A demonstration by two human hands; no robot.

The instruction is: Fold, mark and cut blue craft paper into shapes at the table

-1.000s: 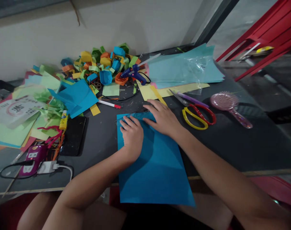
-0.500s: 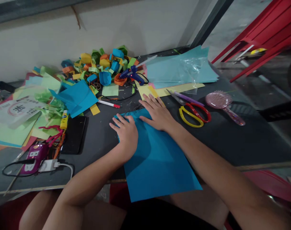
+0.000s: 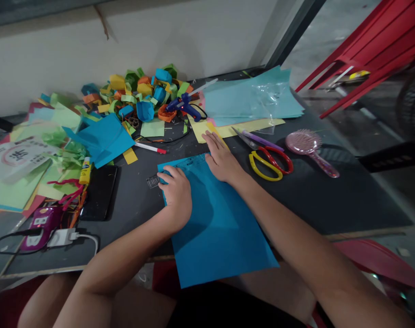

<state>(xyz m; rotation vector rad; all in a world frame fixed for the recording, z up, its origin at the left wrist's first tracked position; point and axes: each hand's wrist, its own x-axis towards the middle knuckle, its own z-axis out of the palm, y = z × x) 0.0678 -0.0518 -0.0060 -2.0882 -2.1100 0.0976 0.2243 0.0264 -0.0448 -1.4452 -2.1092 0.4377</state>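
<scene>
A large sheet of blue paper (image 3: 224, 232) lies on the dark table, its near end hanging over the front edge. My left hand (image 3: 176, 191) rests on the sheet's far left corner, fingers bent and slightly apart. Beside those fingertips is a small dark patch with pale lines (image 3: 152, 181), whose kind I cannot make out. My right hand (image 3: 221, 158) lies flat across the far right corner, fingers stretched past the edge toward a yellow paper strip (image 3: 214, 129). Dark marks or bits show along the sheet's far edge between the hands.
To the right lie scissors (image 3: 267, 164), a purple pen (image 3: 262, 140) and a pink hairbrush (image 3: 304, 142). Behind are a blue glue gun (image 3: 185, 105), light blue sheets (image 3: 238, 102) and folded paper pieces (image 3: 146, 110). Leftward are a phone (image 3: 99, 193), glue stick (image 3: 85, 171) and power adapter (image 3: 43, 225).
My left fingers have bent and drawn in, uncovering the small patterned patch beside the sheet. My right fingers have come closer together. The whole view has shifted slightly.
</scene>
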